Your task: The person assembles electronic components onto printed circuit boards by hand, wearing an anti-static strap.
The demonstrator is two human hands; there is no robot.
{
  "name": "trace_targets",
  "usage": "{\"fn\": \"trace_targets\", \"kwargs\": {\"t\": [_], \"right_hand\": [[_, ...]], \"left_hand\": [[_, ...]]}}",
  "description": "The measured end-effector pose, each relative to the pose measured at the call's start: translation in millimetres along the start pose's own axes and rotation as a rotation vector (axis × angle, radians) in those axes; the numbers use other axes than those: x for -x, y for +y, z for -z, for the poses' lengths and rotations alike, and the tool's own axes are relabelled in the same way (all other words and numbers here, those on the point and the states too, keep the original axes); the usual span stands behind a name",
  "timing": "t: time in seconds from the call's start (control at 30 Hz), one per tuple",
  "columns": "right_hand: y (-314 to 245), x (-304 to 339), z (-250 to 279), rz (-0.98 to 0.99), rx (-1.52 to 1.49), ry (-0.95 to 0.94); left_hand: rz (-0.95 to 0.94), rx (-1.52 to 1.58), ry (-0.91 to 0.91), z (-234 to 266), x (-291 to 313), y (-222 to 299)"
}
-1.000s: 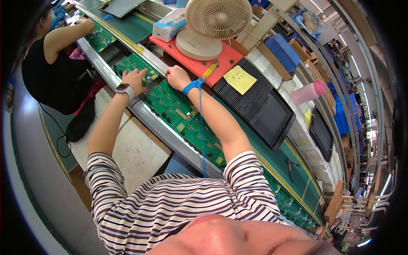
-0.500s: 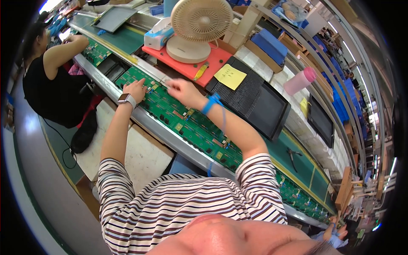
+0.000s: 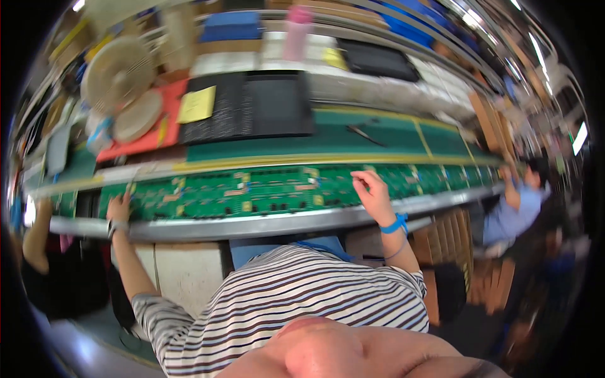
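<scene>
A row of green circuit boards (image 3: pixel 277 190) with small components runs along a metal-edged line in front of me. My left hand (image 3: pixel 118 208), with a watch on its wrist, rests at the left end of the nearest board, its fingers stretched over the edge and somewhat blurred. My right hand (image 3: pixel 374 194), wearing a blue wrist strap (image 3: pixel 395 223) with a cord, hovers over the boards further right. Its fingers are curled with thumb and index close together; anything between them is too small to make out.
Behind the boards lie a black tray (image 3: pixel 275 104) with a yellow note (image 3: pixel 197 105), pliers (image 3: pixel 365 134), and a fan (image 3: pixel 120 72) on a red board (image 3: pixel 170 120). A pink bottle (image 3: pixel 296 34) stands further back. Co-workers sit at far left and right (image 3: pixel 517 201).
My view has swung right. My right hand has moved away from beside my left hand, rightward along the boards. The left hand stays near the left end of a board.
</scene>
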State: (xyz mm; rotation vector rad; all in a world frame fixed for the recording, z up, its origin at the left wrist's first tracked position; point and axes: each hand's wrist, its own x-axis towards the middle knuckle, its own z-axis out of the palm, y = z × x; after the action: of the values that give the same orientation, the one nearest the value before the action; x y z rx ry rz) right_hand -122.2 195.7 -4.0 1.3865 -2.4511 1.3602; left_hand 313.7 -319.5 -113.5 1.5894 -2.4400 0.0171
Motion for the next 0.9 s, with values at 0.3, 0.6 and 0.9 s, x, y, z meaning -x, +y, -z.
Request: {"fn": "trace_targets", "kwargs": {"t": [0.3, 0.6, 0.9], "right_hand": [[59.6, 58.4, 3.2, 0.113, 0.289, 0.455], [55.7, 61.8, 2.7, 0.145, 0.306, 0.526], [51.1, 58.7, -6.9, 0.148, 0.344, 0.516]], "left_hand": [[0.077, -0.088, -0.085, -0.9, -9.4, 16.5], [0.260, 0.008, -0.118, 33.7, -3.3, 45.6], [0.248, 0.034, -0.070, 56.1, 4.2, 71.2]]}}
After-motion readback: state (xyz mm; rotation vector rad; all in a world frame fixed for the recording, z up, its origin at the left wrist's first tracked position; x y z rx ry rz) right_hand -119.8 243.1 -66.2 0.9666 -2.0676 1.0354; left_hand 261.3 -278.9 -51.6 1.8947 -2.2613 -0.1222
